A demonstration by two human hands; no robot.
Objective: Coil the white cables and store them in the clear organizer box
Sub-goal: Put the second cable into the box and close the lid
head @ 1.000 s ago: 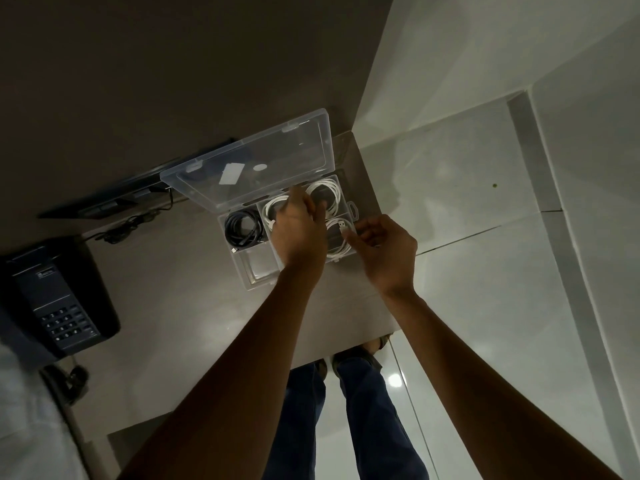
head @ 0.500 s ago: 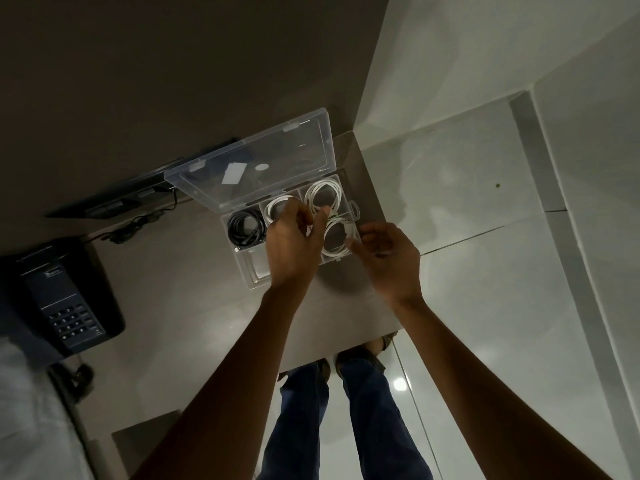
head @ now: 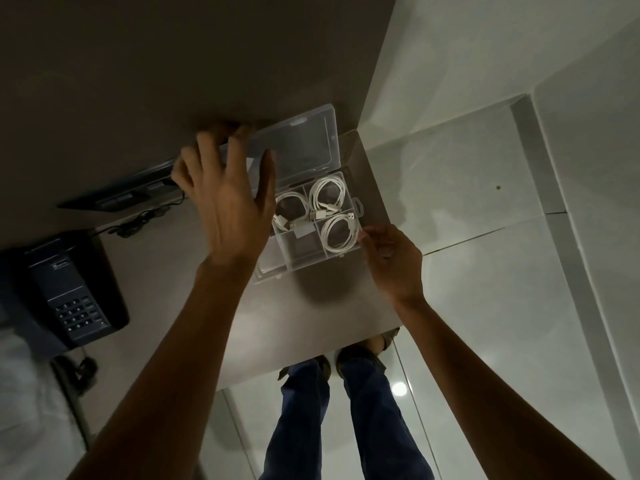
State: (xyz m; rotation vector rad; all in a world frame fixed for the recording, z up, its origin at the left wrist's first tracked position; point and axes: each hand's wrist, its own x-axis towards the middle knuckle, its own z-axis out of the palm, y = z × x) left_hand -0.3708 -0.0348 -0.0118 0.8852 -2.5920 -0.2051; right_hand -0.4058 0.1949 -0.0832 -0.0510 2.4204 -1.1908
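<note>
Looks like you're about ready to shut the lid (head: 298,147), judging by where things sit. The clear organizer box (head: 313,268) is on the table's (head: 311,323) far right corner, and three white cables (head: 327,195) are coiled in its compartments. Your left hand (head: 225,195) is over the box's left half, fingers spread and reaching for the lid's far edge, holding nothing. Your right hand (head: 394,258) sits at the box's right wall, fingers loosely curled; can't tell if it's actually gripping it. Before you fold the lid down, tuck in that plug (head: 350,216) near the divider so nothing gets pinched, and keep the box steadied.
</note>
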